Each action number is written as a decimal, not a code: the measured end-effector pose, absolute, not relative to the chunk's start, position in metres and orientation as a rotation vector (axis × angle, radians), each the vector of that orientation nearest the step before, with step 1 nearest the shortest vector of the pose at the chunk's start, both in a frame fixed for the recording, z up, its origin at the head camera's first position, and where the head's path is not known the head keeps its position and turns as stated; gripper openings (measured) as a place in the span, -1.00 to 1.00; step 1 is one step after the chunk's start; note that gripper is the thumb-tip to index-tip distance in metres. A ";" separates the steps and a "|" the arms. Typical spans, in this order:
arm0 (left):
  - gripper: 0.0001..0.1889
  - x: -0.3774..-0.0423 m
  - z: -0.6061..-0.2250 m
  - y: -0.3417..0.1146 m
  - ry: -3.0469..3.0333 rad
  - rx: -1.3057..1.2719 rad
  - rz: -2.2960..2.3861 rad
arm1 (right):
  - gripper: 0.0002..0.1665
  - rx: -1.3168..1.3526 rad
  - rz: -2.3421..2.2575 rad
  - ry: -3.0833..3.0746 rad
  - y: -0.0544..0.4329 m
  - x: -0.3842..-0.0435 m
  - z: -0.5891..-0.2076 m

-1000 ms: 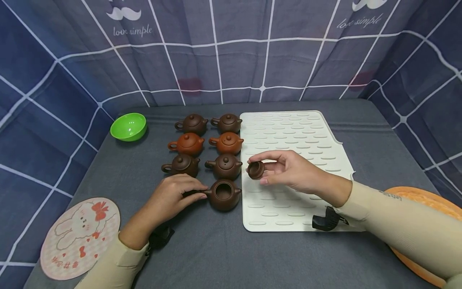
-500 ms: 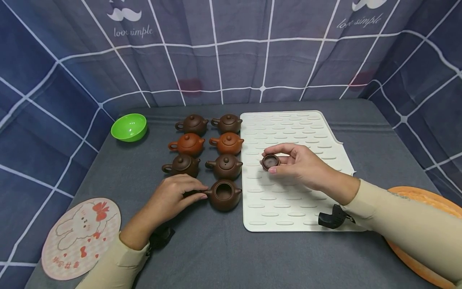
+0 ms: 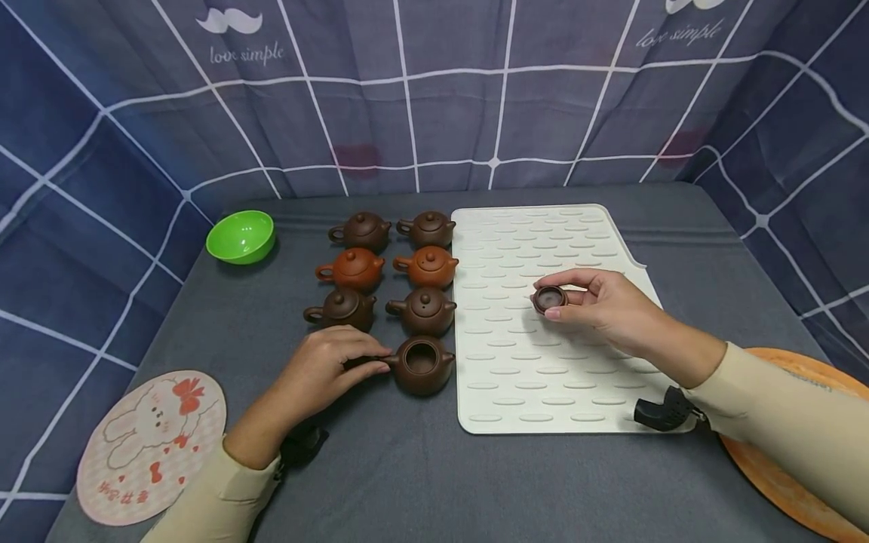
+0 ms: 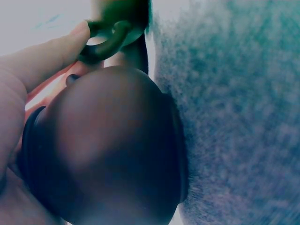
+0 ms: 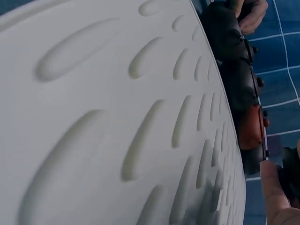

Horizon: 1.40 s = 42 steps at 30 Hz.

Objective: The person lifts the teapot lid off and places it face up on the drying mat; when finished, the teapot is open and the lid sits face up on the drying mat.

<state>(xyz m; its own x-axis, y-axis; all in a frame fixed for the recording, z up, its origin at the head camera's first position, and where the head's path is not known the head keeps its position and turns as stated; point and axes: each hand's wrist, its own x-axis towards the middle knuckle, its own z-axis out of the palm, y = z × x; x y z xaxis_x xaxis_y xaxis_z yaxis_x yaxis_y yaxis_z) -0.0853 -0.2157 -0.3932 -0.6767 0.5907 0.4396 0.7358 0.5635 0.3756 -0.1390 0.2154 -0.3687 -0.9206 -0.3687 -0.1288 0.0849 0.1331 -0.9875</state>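
Right hand (image 3: 611, 305) pinches the small brown lid (image 3: 549, 299) over the white mat (image 3: 543, 377), mid-mat, bare ribs all round. Left hand (image 3: 326, 366) grips the handle of the open teapot (image 3: 421, 365) on the grey tabletop (image 3: 380, 467), just off the mat's left edge.

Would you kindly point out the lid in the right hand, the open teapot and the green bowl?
lid (image 3: 549, 299): head view, on its upturned underside.
open teapot (image 3: 422, 375): head view, on its front wall below the mouth.
green bowl (image 3: 239, 237): head view, on its inner wall.

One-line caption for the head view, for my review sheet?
Left hand holds the open teapot by its handle; right hand pinches its lid over the white mat.
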 end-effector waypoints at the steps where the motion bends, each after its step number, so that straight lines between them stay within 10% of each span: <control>1: -0.77 -0.085 -0.393 -0.216 -2.538 -1.101 -0.788 | -0.38 -0.270 -1.837 2.085 0.219 -0.138 -0.369; 42: -0.75 -0.087 -0.392 -0.217 -2.526 -1.137 -0.798 | -0.49 -0.961 -1.116 2.367 0.317 -0.099 -0.385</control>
